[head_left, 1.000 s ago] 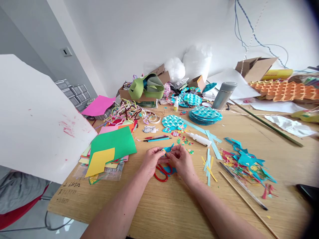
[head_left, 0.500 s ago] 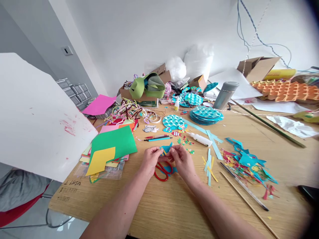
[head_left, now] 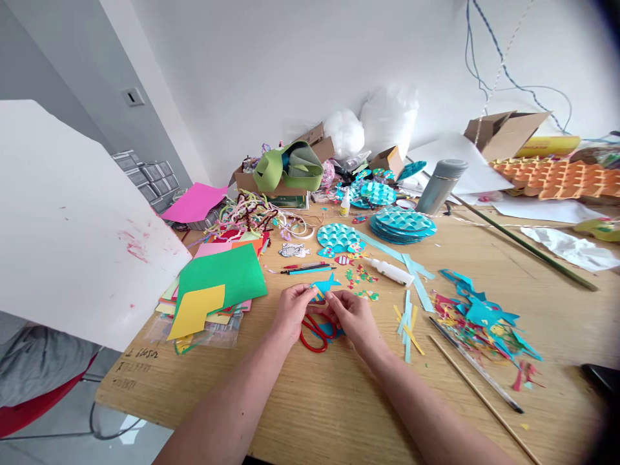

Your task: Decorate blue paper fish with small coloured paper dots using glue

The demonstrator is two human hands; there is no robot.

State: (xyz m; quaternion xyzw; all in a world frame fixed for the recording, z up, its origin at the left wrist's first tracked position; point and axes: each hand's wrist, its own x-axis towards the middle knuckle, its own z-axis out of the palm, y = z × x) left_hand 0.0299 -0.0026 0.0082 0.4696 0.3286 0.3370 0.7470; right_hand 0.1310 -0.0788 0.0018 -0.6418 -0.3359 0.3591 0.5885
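Note:
Between my two hands is a small blue paper fish (head_left: 330, 283) with yellow strips on its body and its forked tail pointing up and right. My left hand (head_left: 292, 311) pinches its left end. My right hand (head_left: 352, 315) is closed at its lower edge, thumb and fingertips against the paper. Just beneath lies a pair of scissors with red handles (head_left: 310, 343), the blades hidden under my hands. Some blue paper (head_left: 334, 330) shows beside the handles.
Coloured paper sheets (head_left: 232, 278) lie to the left, pens (head_left: 310, 269) beyond my hands. A white glue bottle (head_left: 393, 272), paper strips (head_left: 407, 323), blue scraps (head_left: 489, 313) and a wooden stick (head_left: 477, 394) lie rightward. Scalloped turquoise discs (head_left: 402, 226) are stacked farther back.
My right fingers have shifted slightly down from the fish's tail, so more of the tail shows. My left hand keeps its pinch in nearly the same place.

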